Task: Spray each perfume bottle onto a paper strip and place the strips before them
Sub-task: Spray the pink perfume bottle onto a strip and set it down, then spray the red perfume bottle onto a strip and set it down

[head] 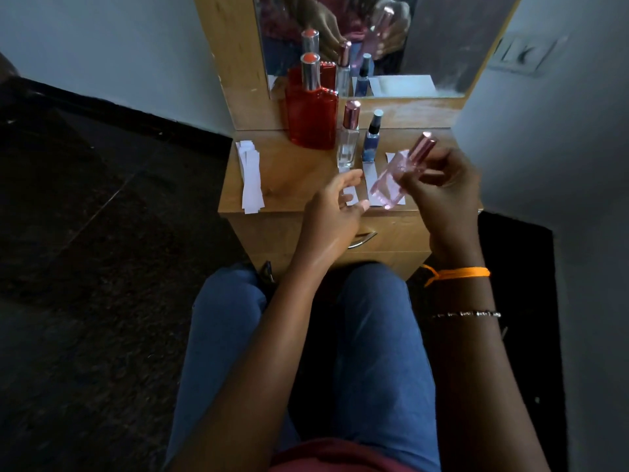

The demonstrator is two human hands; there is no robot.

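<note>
While your right hand [439,185] holds the pink perfume bottle [396,178] tilted above the front edge of the surface [292,172], its grip is closed around the bottle's upper body below the cap. Your left hand [335,202] hovers with fingers spread, grip empty, over the paper strips [371,172] lying before the clear bottle [348,144] and blue bottle [369,144]. The red bottle [311,110] stands behind, near the mirror. Spare strips [252,175] lie stacked at the left edge.
</note>
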